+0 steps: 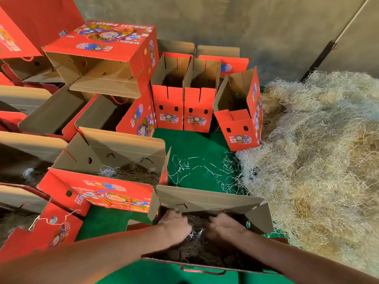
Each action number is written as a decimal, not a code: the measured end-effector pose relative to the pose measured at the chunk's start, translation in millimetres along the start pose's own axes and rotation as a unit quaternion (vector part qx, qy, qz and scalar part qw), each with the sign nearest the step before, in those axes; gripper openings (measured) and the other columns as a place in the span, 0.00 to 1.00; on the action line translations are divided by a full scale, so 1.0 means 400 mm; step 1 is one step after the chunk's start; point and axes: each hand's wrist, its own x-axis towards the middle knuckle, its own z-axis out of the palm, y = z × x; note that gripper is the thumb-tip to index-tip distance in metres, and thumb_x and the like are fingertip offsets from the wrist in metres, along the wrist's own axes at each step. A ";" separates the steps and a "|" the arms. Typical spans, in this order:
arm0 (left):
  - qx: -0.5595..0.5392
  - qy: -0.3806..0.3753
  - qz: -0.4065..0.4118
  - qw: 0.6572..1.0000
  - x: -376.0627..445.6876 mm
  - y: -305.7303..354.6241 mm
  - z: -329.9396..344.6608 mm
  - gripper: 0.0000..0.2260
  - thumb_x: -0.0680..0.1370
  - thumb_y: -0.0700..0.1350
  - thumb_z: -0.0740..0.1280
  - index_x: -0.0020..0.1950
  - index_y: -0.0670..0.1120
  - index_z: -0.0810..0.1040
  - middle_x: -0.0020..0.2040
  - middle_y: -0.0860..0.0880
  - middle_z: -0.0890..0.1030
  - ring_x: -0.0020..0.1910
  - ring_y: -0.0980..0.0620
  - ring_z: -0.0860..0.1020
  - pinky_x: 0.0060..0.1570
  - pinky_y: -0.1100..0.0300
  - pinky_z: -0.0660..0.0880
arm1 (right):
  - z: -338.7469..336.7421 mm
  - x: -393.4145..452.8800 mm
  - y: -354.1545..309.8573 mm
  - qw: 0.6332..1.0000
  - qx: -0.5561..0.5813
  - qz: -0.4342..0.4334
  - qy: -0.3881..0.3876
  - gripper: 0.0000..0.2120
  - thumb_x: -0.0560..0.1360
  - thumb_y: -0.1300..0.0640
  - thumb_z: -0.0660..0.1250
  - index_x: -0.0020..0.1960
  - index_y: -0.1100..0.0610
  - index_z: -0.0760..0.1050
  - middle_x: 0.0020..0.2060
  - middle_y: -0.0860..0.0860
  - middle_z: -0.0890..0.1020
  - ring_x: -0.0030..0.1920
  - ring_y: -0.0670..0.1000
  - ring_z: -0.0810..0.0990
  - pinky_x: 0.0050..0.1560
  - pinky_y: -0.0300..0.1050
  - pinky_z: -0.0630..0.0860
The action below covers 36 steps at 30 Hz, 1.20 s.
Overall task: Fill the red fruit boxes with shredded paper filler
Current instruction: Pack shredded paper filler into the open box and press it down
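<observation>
An open red fruit box [207, 198] stands right in front of me on the green floor mat, with shredded paper [196, 249] lying dark inside it. Both my hands are down in this box. My left hand [176, 227] presses palm-down on the filler at the left. My right hand [224, 227] presses on it at the right; the fingers of both are blurred and partly sunk in the shreds. A large pale heap of shredded paper [320, 152] lies to the right. Another open box [98, 181] on the left holds some filler.
Several open red boxes [183, 107] stand in a row at the back and crowd the left side; one box [102, 56] lies tipped on top of others. Loose paper strands [196, 169] lie scattered on the green mat [192, 144]. A concrete wall rises behind.
</observation>
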 end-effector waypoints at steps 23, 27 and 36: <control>-0.284 -0.070 -0.050 0.955 0.042 -0.018 0.009 0.10 0.80 0.45 0.60 0.57 0.43 0.75 0.55 0.42 0.80 0.52 0.43 0.79 0.52 0.48 0.77 | 0.045 0.024 -0.061 0.939 0.320 -0.005 0.127 0.16 0.80 0.49 0.63 0.58 0.60 0.79 0.55 0.58 0.83 0.54 0.57 0.81 0.56 0.49 0.76; -0.239 -0.074 -0.033 0.967 0.035 -0.023 0.033 0.09 0.81 0.38 0.60 0.59 0.39 0.75 0.56 0.39 0.80 0.51 0.43 0.79 0.55 0.45 0.78 | 0.034 0.009 -0.042 0.953 0.290 0.047 0.073 0.20 0.81 0.45 0.62 0.62 0.60 0.77 0.58 0.60 0.81 0.57 0.58 0.80 0.54 0.49 0.75; -0.068 -0.083 -0.074 0.992 0.045 -0.027 0.059 0.12 0.80 0.34 0.65 0.62 0.38 0.79 0.62 0.39 0.79 0.63 0.39 0.77 0.63 0.41 0.75 | 0.021 -0.079 0.007 0.980 0.141 0.103 -0.092 0.21 0.76 0.45 0.68 0.58 0.62 0.78 0.55 0.61 0.82 0.55 0.58 0.82 0.57 0.55 0.79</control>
